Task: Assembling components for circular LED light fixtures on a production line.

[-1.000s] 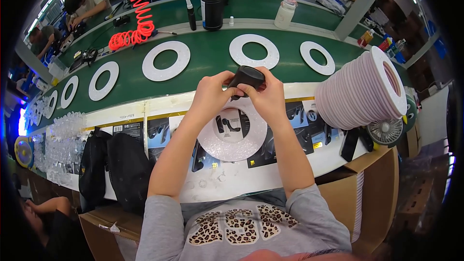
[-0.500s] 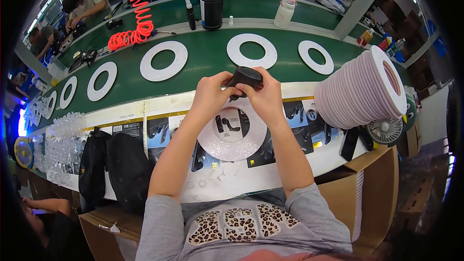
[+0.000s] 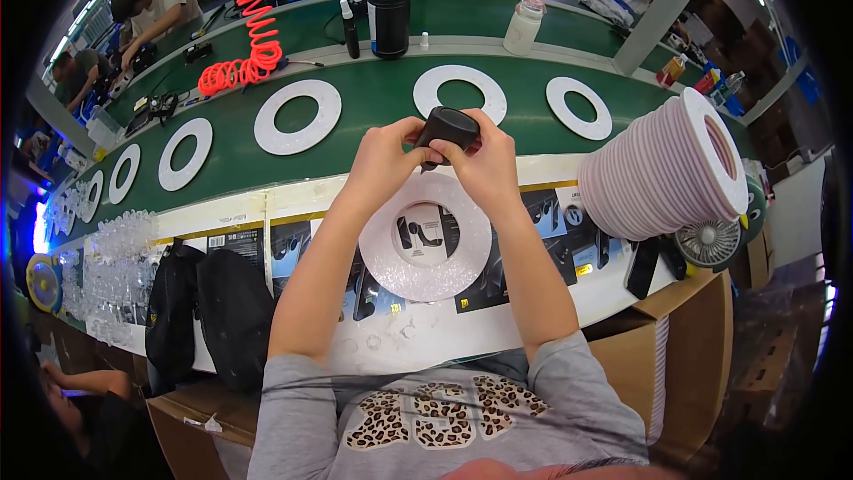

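Note:
Between both hands I hold a black, smooth, rounded plastic piece (image 3: 451, 127) whose exact kind I cannot make out. My left hand (image 3: 387, 158) grips its left side, fingers curled behind and thumb at its lower edge. On the other side my right hand (image 3: 487, 156) closes round it, thumb in front. The piece is tilted, its broad rounded end facing up. Below and nearer to me, a flat white speckled ring (image 3: 382, 258) lies on the printed sheets covering the bench, earphone pictures showing through its hole.
More white rings (image 3: 298, 89) lie on the green belt (image 3: 373, 98). At right stand a tall stack of rings (image 3: 644, 160), a small fan (image 3: 709, 240) and a phone (image 3: 641, 268). Clear plastic pieces (image 3: 120, 267) and black bags (image 3: 233, 311) are at left. Beyond stands a black bottle (image 3: 388, 18).
Both hands have turned the black piece so more of its rounded end shows, and it sits slightly higher in view. A person at far left has moved an arm.

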`<state>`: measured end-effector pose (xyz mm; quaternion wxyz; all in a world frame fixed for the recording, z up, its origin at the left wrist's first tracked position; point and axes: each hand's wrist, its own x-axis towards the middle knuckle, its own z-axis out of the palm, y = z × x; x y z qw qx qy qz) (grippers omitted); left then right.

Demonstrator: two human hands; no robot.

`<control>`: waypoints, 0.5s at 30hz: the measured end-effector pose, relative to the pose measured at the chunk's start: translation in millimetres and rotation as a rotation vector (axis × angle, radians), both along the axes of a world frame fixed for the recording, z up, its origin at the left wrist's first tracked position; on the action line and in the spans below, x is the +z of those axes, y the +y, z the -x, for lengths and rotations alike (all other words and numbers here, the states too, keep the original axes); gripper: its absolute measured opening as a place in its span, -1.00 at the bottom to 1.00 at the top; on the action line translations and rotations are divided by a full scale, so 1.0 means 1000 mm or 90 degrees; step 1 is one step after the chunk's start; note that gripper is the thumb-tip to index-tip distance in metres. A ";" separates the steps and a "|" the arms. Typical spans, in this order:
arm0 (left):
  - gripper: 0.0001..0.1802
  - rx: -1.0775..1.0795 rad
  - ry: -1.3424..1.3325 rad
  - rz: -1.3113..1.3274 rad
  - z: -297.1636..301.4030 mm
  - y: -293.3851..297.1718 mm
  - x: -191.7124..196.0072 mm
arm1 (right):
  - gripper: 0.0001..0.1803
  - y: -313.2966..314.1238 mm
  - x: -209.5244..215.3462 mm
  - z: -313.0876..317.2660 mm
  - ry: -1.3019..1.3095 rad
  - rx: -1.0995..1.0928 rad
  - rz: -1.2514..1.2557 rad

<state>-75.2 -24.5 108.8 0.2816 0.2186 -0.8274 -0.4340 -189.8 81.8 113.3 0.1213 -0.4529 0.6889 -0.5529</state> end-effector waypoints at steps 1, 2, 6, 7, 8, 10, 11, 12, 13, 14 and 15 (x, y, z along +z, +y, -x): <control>-0.65 -0.001 0.001 0.000 0.001 -0.001 -0.002 | -0.66 -0.003 -0.005 0.001 -0.008 -0.010 0.033; -0.65 0.003 0.011 0.009 0.003 -0.003 -0.007 | -0.66 -0.005 -0.009 0.002 -0.015 -0.019 0.066; -0.67 0.015 0.004 0.017 0.004 -0.005 -0.011 | -0.67 -0.009 -0.017 0.003 -0.016 -0.021 0.067; -0.67 0.016 0.004 0.017 0.004 -0.006 -0.013 | -0.67 -0.009 -0.017 0.002 -0.022 -0.025 0.067; -0.68 0.015 0.012 0.023 0.005 -0.007 -0.014 | -0.68 -0.009 -0.016 0.001 -0.028 -0.028 0.066; -0.69 0.014 0.020 0.029 0.005 -0.007 -0.015 | -0.68 -0.010 -0.018 0.002 -0.023 -0.029 0.065; -0.69 0.016 0.014 0.018 0.005 -0.007 -0.015 | -0.68 -0.010 -0.018 0.002 -0.018 -0.031 0.065; -0.69 0.017 0.008 0.007 0.005 -0.007 -0.014 | -0.68 -0.010 -0.018 0.002 -0.018 -0.031 0.065; -0.69 0.018 0.008 0.007 0.005 -0.007 -0.015 | -0.68 -0.010 -0.018 0.002 -0.023 -0.031 0.062; -0.70 0.017 0.017 0.016 0.005 -0.008 -0.017 | -0.68 -0.010 -0.018 0.001 -0.029 -0.030 0.059; -0.70 0.017 0.026 0.024 0.005 -0.008 -0.017 | -0.68 -0.011 -0.018 0.001 -0.029 -0.030 0.059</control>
